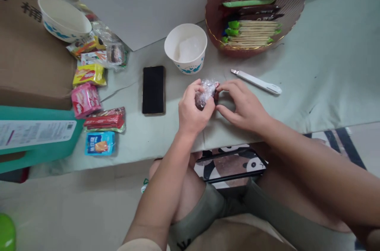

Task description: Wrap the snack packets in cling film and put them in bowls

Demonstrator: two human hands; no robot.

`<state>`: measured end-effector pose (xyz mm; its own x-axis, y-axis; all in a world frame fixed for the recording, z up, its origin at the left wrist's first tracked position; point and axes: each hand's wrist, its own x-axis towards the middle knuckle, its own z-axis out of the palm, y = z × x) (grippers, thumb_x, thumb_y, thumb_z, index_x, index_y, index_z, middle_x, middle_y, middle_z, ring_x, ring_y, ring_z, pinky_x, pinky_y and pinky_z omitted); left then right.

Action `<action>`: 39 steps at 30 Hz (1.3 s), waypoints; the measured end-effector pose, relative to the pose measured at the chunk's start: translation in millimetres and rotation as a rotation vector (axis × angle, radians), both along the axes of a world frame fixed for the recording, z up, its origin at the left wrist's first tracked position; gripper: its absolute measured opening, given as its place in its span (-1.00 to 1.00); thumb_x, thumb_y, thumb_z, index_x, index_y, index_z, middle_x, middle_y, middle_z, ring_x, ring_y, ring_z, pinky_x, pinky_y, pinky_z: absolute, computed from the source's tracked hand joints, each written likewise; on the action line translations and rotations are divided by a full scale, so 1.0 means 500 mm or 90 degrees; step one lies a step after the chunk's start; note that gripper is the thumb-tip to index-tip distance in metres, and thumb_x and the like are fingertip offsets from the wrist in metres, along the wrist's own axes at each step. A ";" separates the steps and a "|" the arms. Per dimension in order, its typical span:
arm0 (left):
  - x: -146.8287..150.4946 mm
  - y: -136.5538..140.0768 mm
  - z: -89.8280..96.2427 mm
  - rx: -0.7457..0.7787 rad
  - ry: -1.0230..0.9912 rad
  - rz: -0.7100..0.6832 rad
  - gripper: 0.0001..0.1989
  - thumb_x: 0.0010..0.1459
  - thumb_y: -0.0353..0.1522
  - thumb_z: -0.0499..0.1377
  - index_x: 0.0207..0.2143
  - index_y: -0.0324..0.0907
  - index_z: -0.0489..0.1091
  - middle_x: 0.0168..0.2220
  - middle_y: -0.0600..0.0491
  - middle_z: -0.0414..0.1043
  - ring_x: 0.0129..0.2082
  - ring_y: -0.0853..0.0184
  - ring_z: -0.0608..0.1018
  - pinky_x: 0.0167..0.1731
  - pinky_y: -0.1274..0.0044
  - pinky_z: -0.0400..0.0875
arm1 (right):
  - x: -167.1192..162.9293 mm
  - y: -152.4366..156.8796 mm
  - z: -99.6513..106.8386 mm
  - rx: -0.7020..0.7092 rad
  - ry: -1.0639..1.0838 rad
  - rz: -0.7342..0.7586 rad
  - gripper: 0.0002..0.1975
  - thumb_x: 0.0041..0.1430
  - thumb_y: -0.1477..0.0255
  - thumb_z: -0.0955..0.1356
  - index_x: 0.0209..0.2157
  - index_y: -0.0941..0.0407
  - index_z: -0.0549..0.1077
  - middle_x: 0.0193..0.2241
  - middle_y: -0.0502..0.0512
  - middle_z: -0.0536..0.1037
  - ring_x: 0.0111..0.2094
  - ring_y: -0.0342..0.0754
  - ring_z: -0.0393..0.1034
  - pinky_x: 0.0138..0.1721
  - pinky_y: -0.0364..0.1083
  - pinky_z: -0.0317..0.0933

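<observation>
One clear-wrapped packet (204,96) — between left fingers (192,86), right fingers (233,88) at edge.

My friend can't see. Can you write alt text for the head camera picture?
A person's left hand holds a small plastic-wrapped item, with the right hand at its edge. Beyond them sit a paper bowl and a reddish snack bowl; a phone lies to the left, a slim white tool to the right.

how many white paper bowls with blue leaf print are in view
2. One white paper bowl stands beyond the person's left hand; another matching bowl is at the picture's upper left, by the brown cardboard box. More could be hidden.
</observation>
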<state>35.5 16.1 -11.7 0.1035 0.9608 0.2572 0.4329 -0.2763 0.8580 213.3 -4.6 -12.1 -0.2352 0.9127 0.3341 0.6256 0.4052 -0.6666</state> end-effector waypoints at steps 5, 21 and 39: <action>0.001 0.010 0.001 -0.059 -0.122 0.084 -0.78 0.25 -0.25 0.18 -0.43 -0.09 0.27 -0.09 -0.03 0.61 0.03 0.20 0.59 0.17 0.26 0.40 | 0.003 0.002 -0.002 0.003 0.000 -0.001 -0.63 0.20 0.30 0.35 0.04 0.05 0.37 0.03 0.28 0.49 0.09 0.20 0.39 0.14 0.21 0.29; -0.029 0.045 0.013 -0.336 -0.594 0.202 -0.82 0.06 -0.23 0.19 -0.35 -0.07 0.23 -0.28 0.07 0.55 -0.27 0.30 0.65 -0.33 0.49 0.54 | 0.020 0.003 0.012 -0.037 0.021 0.007 -0.70 0.18 0.31 0.39 -0.05 0.05 0.50 -0.12 0.20 0.53 -0.10 0.12 0.44 -0.05 0.09 0.33; -0.042 0.049 0.020 -0.256 -0.547 0.247 -0.79 0.05 -0.27 0.22 -0.42 -0.09 0.20 -0.42 0.12 0.46 -0.44 0.39 0.58 -0.43 0.57 0.47 | 0.037 0.013 0.015 -0.079 0.053 -0.073 -0.59 -0.04 0.62 0.25 -0.23 0.02 0.61 -0.47 0.04 0.43 -0.37 0.01 0.35 -0.24 0.04 0.30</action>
